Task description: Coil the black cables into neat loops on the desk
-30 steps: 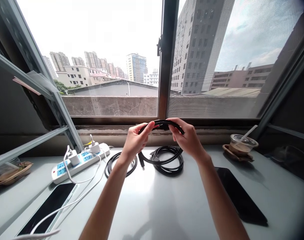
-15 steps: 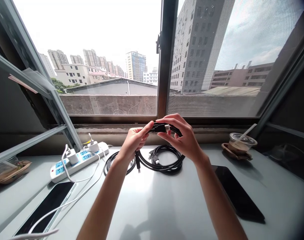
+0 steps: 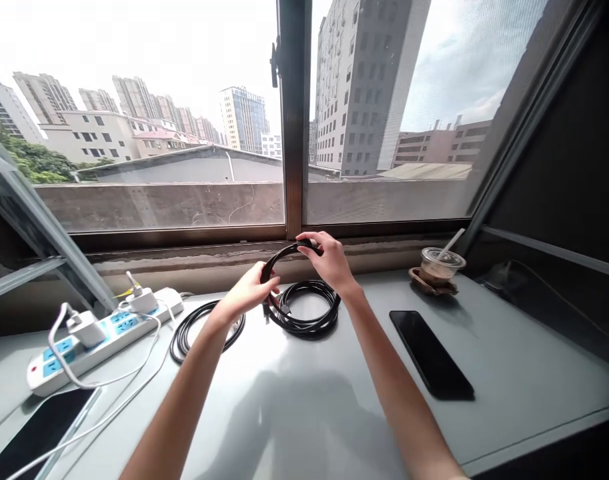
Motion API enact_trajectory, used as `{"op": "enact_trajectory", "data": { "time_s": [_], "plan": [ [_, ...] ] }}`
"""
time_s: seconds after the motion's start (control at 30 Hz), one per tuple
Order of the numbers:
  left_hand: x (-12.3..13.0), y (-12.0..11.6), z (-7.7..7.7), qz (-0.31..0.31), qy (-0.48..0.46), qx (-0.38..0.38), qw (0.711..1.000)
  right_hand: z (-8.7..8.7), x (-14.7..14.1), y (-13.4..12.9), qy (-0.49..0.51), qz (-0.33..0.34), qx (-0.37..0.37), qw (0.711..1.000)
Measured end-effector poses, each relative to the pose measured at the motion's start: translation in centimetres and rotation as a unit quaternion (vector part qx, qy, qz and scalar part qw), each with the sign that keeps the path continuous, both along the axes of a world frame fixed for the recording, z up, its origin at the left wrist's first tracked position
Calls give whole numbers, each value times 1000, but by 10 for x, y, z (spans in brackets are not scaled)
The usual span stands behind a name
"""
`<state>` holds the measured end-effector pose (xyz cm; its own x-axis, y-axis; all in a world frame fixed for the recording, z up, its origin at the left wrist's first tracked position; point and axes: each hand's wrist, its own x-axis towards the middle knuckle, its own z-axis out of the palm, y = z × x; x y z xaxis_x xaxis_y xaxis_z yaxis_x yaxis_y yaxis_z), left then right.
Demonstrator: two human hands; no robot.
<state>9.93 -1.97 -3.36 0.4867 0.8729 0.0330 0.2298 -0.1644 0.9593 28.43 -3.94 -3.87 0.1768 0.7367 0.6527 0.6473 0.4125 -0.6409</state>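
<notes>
A black cable (image 3: pixel 280 254) with a connector end is held up above the table, coiled in a loop. My left hand (image 3: pixel 251 290) is closed around the left side of that loop. My right hand (image 3: pixel 327 261) pinches the top of the loop between thumb and fingers. A connector with a pale metal tip (image 3: pixel 267 316) hangs just below my left hand. Behind and under the held loop lies a second coiled black cable (image 3: pixel 311 328). To the left, partly covered by my left forearm, rests another black cable coil (image 3: pixel 182 333).
On the left, a white power strip (image 3: pixel 107 350) holds two white chargers, with white cords trailing over a phone or tablet (image 3: pixel 39 430). A black phone (image 3: pixel 431 353) lies at right. Behind it stands a plastic cup with a straw (image 3: pixel 440 267) in a brown holder. A window frame (image 3: pixel 294 133) rises behind.
My right hand has turned and now pinches the cable loop near the connector end. My left hand has shifted lower on the loop. The camera view has swung right.
</notes>
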Motion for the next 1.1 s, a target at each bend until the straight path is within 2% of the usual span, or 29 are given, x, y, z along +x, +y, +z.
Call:
{"op": "enact_trajectory", "data": {
  "time_s": [0.17,0.27,0.4,0.5,0.63,0.8,0.93,1.1],
  "plan": [
    [19,27,-38,27,3,-26,999,-35,26,28,42,-35,-107,993],
    [28,38,-59,61,16,-3,998,-54,41,37,56,-26,-166,984],
    [36,48,-88,86,86,36,992,-78,50,45,49,-6,-224,973],
    [39,52,-103,108,117,53,986,-90,53,49,34,2,-245,969],
    [40,52,-103,108,167,92,976,-89,56,50,6,0,-243,970],
    [44,48,-99,115,283,162,938,-85,56,48,-41,-25,-255,966],
    [43,49,-102,118,302,192,926,-90,49,48,-71,-33,-265,961],
    [42,51,-106,108,293,220,924,-100,46,51,-78,-37,-257,963]
  ]
}}
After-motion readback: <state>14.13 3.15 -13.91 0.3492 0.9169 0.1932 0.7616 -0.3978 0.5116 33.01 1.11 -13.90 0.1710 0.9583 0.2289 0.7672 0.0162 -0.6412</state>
